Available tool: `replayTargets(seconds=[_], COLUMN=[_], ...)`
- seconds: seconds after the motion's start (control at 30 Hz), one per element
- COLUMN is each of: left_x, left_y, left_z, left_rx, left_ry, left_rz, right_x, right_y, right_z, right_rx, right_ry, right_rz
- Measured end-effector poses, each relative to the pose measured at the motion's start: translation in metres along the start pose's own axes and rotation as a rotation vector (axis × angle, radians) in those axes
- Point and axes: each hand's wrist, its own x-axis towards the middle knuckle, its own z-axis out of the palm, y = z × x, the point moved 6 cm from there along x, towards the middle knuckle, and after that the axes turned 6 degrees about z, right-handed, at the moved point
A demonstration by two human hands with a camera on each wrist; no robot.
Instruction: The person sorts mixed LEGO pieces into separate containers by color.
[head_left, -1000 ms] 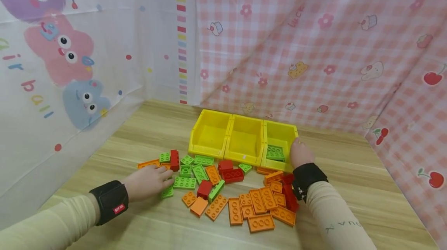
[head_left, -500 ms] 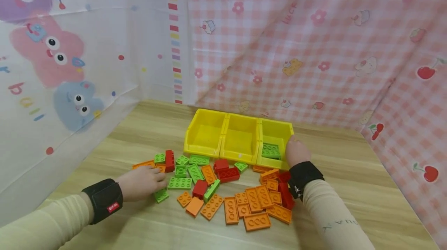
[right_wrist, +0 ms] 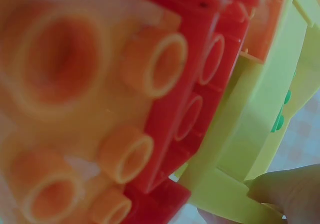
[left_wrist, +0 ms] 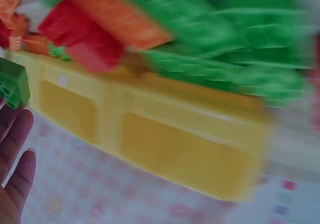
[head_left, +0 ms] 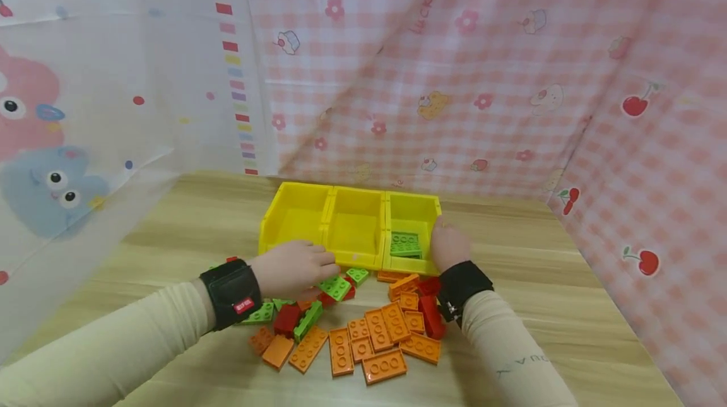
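My left hand holds a green 2x3 toy building brick at its fingertips, over the pile just in front of the yellow bins. In the left wrist view that green brick shows at the left edge, beside the fingers. My right hand grips the right side wall of the rightmost bin. Its thumb presses on the yellow rim in the right wrist view. Green bricks lie inside that bin; the other two bins have bare floors.
Orange bricks are heaped in front of the right bin, with red bricks beside my right wrist. Green, red and orange bricks lie partly hidden under my left forearm. Checked cloth hangs behind the bins.
My left hand has moved right from the pile's left end, lifting a green brick from the table. The right hand keeps its hold on the bin. The head view has turned right.
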Motion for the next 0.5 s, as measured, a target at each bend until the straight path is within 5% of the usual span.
replayTargets(seconds=[0.27,0.5], left_x=[0.083,0.15], left_y=[-0.021,-0.051], left_z=[0.004,0.024], left_rx=[-0.029,-0.002], left_ry=[0.06,0.068], left_rz=[-0.024,-0.162], right_x=[0.0,-0.003], right_y=[-0.004,0.005], right_z=[0.002,0.001], right_rx=[0.004,0.032], right_ry=[0.04,0.073], right_rz=[-0.027,-0.019])
